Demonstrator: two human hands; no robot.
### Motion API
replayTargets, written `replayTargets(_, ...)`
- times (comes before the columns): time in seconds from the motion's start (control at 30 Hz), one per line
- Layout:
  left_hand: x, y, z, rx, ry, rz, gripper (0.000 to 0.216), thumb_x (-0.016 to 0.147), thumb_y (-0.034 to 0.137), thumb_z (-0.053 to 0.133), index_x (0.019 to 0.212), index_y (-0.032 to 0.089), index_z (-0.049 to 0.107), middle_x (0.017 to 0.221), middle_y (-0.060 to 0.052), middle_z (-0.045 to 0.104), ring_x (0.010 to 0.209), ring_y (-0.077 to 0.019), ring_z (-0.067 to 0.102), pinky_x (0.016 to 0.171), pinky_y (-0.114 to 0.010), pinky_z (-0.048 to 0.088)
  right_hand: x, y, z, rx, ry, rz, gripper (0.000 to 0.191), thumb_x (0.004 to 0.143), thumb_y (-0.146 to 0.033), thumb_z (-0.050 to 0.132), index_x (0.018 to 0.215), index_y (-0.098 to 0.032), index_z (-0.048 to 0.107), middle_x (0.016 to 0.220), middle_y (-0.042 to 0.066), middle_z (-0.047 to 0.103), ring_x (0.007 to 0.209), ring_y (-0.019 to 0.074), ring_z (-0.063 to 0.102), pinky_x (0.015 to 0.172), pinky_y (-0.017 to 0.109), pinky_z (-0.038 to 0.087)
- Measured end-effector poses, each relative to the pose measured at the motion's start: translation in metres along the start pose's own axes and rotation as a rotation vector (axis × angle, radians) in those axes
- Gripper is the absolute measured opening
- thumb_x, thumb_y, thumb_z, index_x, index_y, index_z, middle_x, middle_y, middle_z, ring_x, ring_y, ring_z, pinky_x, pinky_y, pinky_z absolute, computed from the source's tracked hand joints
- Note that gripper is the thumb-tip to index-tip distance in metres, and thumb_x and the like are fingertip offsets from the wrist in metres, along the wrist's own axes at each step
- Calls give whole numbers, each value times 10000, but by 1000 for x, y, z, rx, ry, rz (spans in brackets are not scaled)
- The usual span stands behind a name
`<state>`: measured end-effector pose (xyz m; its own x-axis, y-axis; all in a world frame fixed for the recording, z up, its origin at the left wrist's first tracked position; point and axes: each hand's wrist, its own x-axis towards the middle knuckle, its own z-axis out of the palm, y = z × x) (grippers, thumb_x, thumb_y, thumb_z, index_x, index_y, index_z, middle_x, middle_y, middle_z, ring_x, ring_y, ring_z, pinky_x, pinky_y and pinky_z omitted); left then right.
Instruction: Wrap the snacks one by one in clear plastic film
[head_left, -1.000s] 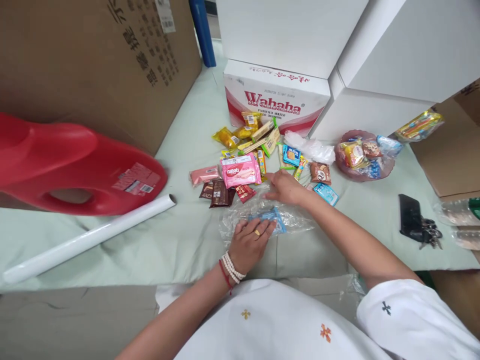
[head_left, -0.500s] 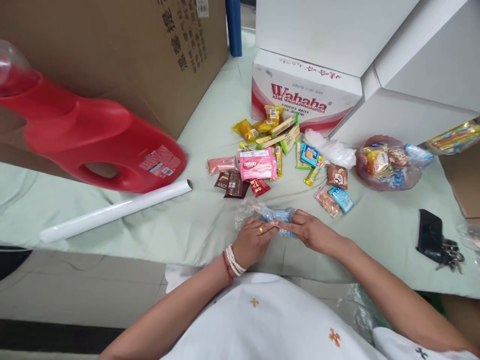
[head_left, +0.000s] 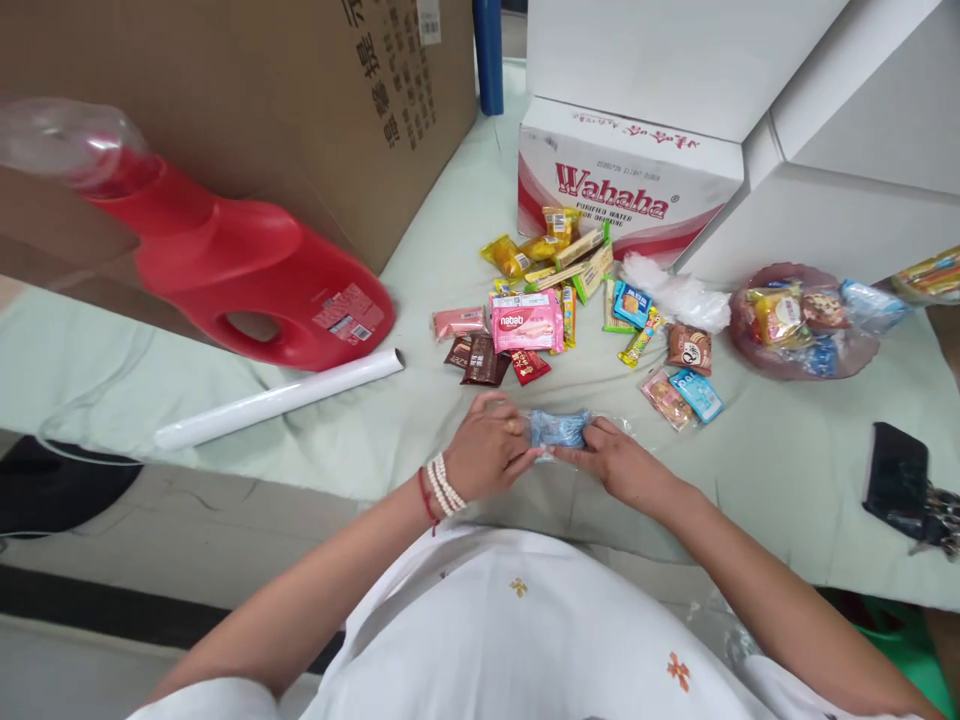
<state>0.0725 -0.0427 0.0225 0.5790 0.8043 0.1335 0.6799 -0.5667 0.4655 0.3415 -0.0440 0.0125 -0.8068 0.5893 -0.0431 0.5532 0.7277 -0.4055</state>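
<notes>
Between my two hands lies a blue snack packet (head_left: 560,428) in clear crinkled plastic, low over the near part of the cloth. My left hand (head_left: 491,445), with beads and a red cord at the wrist, grips the packet's left end. On the right end, the fingers of my right hand (head_left: 626,462) are closed, thumb pointing toward the left one. Just beyond are a pink nabati pack (head_left: 526,322), dark brown sachets (head_left: 484,360) and a red sachet (head_left: 529,366). A light blue packet (head_left: 696,395) rests on a pink one to the right.
A red jug (head_left: 277,270) and a white roll (head_left: 285,398) lie at left before a large cardboard box (head_left: 225,90). A Wahaba carton (head_left: 622,185) stands behind yellow snacks (head_left: 506,257). To the right are a pink bowl (head_left: 750,345) of snacks and a black key case (head_left: 896,478).
My left hand has turned and shifted left along the blue packet; the loose plastic at its left end is now covered, and some shows at the right. The whole view has shifted slightly.
</notes>
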Motion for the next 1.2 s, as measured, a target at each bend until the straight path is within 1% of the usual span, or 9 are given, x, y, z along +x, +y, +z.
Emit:
replayTargets(0.13, -45, -16, 7, 54, -5, -189, 477, 973, 376, 529, 528, 215, 583, 587, -32, 573, 722, -206, 561, 870, -447, 434, -1, 4, 4, 57, 12, 2, 604, 970, -11, 391, 1448, -322, 591, 841, 58, 498, 847, 235, 440, 735, 314, 413)
replayTargets(0.3, -42, -4, 7, -25, 422, -497, 312, 988, 417, 463, 912, 197, 671, 945, -104, 657, 943, -253, 575, 878, -438, 477, 3, 4, 4, 103, 34, 0, 558, 958, -39, 517, 1426, -327, 616, 821, 44, 492, 823, 222, 433, 737, 310, 402)
replayTargets(0.43, -18, 10, 13, 52, 267, -573, 282, 812, 376, 713, 1030, 197, 696, 1340, -174, 581, 1282, -399, 447, 988, -565, 426, 5, 4, 1, 91, 25, -15, 618, 910, 29, 524, 1414, -314, 626, 810, 38, 480, 823, 217, 436, 714, 302, 386)
replayTargets(0.57, -16, 19, 9, -172, 201, -604, 82, 827, 266, 637, 794, 192, 654, 1018, -102, 650, 1024, -284, 593, 867, -435, 489, 6, 3, 1, 107, 15, -16, 592, 908, 42, 505, 1370, -293, 662, 808, 44, 483, 835, 220, 438, 713, 303, 385)
replayTargets(0.67, -7, 31, 5, -630, 136, -680, 169, 843, 362, 627, 819, 195, 606, 701, 20, 561, 625, -147, 552, 625, -287, 475, 9, 0, 4, 108, 19, -7, 542, 910, 31, 503, 1309, -278, 701, 827, 52, 495, 863, 228, 442, 735, 312, 397)
replayTargets(0.77, 14, 44, 12, -917, 44, -691, 202, 854, 369, 598, 911, 182, 651, 630, 41, 575, 543, -136, 555, 555, -260, 465, 10, -5, 5, 109, 25, 6, 480, 913, 11, 496, 1238, -251, 734, 869, 66, 525, 898, 236, 452, 776, 334, 420)
replayTargets(1.0, 39, 56, 36, -173, -19, -438, 317, 930, 162, 482, 1089, 227, 748, 1034, -79, 722, 839, -194, 670, 749, -302, 513, -15, -3, -10, 399, 150, -7, 368, 963, -156, 527, 1282, -251, 683, 1055, 101, 633, 1059, 256, 552, 934, 412, 493)
replayTargets(1.1, 37, 61, 40, 70, -48, -432, 273, 972, 238, 505, 1111, 288, 734, 995, -59, 685, 748, -187, 637, 639, -296, 464, -24, 8, -4, 286, 424, 333, 325, 1005, -304, 536, 1292, -227, 669, 997, 109, 638, 984, 270, 583, 900, 451, 515)
replayTargets(1.2, 34, 59, 45, 194, 137, -473, 352, 928, 390, 630, 1243, 238, 665, 1076, -109, 660, 944, -261, 643, 769, -359, 492, -26, 11, 8, -9, 537, 605, 435, 897, -395, 696, 1267, -168, 679, 1206, 200, 583, 1205, 392, 489, 1005, 588, 454)
